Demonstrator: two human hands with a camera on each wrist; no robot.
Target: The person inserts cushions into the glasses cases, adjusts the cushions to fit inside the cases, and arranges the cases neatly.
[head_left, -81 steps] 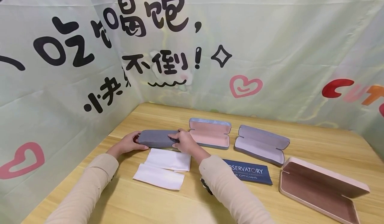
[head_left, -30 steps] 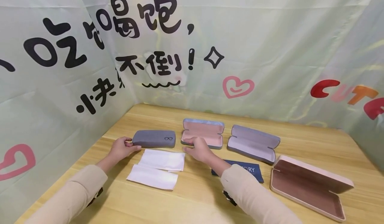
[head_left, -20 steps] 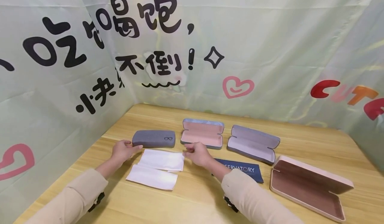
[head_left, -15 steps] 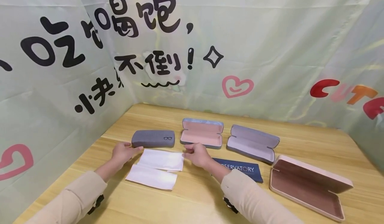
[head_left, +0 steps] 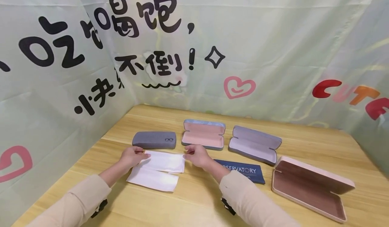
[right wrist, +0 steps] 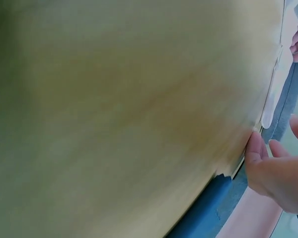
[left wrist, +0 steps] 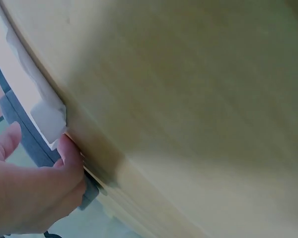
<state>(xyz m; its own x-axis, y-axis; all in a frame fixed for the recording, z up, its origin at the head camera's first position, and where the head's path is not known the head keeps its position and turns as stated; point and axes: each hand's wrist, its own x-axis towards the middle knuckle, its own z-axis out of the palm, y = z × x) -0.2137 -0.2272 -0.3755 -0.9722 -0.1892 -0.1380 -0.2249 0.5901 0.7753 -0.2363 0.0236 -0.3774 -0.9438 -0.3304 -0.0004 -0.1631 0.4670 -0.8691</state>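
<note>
Two folded white cloths lie on the wooden table; the upper white cloth (head_left: 164, 161) partly overlaps the lower white cloth (head_left: 153, 179). My left hand (head_left: 133, 156) is at the upper cloth's left end, its thumb over the corner. My right hand (head_left: 199, 156) is at the right corner, thumb tip right at the edge. Both wrist views show a gap between thumb and fingers. Just behind the cloths sits a closed grey-blue glasses case (head_left: 154, 140) with a small glasses print. An open blue glasses case (head_left: 203, 138) with pink lining stands behind my right hand.
Right of it stands an open grey-purple glasses case (head_left: 255, 145). A dark blue lettered cloth (head_left: 255, 173) lies partly under my right forearm. Nearer the right side is a large open pink case (head_left: 310, 190) with brown lining. A printed fabric wall (head_left: 267, 51) encloses the table's back and left.
Both hands have left the grey-blue case, which stays in place. The right hand moved first to the cloth's right corner; the left hand then came forward onto its left end.
</note>
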